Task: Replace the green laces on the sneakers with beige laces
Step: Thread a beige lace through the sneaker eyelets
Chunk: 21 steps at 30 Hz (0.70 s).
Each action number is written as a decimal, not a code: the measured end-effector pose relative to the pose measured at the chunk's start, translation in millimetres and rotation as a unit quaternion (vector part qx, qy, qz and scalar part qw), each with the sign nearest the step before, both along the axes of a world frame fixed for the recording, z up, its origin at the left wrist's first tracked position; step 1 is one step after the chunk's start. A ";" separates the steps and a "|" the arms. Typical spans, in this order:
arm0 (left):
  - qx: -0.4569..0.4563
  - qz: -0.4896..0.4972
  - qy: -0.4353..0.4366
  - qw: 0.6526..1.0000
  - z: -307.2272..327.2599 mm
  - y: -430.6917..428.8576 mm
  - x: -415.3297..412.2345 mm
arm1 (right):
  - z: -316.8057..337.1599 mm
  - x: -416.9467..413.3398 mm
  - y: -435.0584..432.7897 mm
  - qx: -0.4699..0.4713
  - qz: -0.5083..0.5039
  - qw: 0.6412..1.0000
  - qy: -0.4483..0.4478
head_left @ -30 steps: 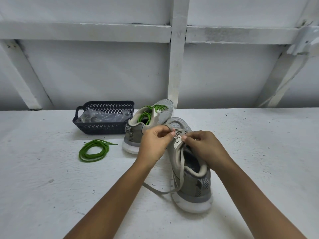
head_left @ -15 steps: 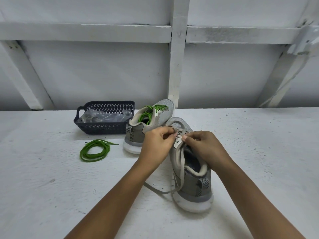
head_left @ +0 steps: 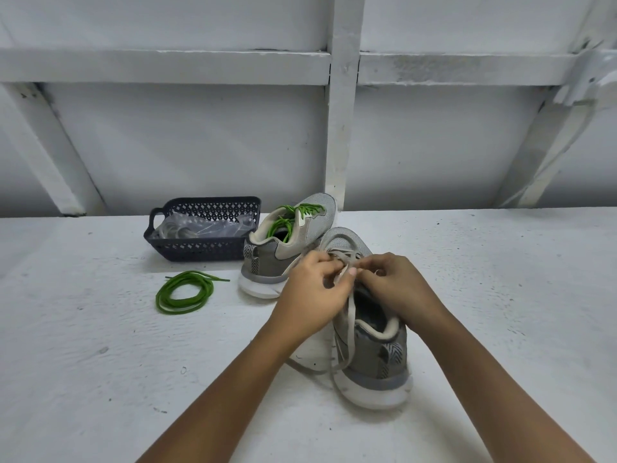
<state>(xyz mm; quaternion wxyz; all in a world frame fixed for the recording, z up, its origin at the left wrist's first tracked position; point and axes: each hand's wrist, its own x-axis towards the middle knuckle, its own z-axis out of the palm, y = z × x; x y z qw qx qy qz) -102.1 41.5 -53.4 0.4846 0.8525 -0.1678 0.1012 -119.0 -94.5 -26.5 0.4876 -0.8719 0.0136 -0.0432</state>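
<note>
Beige lace is going into the near sneaker, which lies on the white counter with its toe pointing away and its heel toward the person. A few crossings already show at the toe end, and two loose strands trail down past the collar, one curling onto the counter beside the sole. The left hand and the right hand meet over the eyelets, both with fingers curled in and pinching the lace between thumb and fingertips. Which eyelet the tip has reached is hidden under the knuckles. I judge the step in hand to be threading this shoe, with the upper eyelets yet to be filled. The next move calls for pushing the tip through the next eyelet, drawing the slack through evenly and keeping the flat lace untwisted while one hand steadies the upper. Close behind, seemingly touching the near shoe's toe, the far sneaker carries its green laces, so it has yet to be unlaced. A removed green lace lies coiled on the counter to the left. A dark basket beside the far sneaker holds a clear plastic bag, whose contents I cannot make out.
</note>
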 end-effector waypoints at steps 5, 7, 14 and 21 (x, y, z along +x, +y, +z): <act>-0.017 0.034 -0.025 0.999 -8.2 -5.3 -8.0 | -1.9 3.9 -0.9 -0.131 0.020 0.991 -0.032; -0.017 0.053 -0.042 0.998 -11.0 -8.4 -10.0 | -4.0 7.3 -0.9 -0.153 0.008 0.988 -0.034; -0.007 0.082 -0.053 0.995 -15.0 -11.4 -15.6 | -2.4 -0.7 -11.0 -0.070 -0.022 0.995 -0.074; -0.028 0.090 -0.038 0.995 -15.9 -12.3 -17.1 | 7.3 -10.6 -23.5 0.163 -0.031 0.986 -0.034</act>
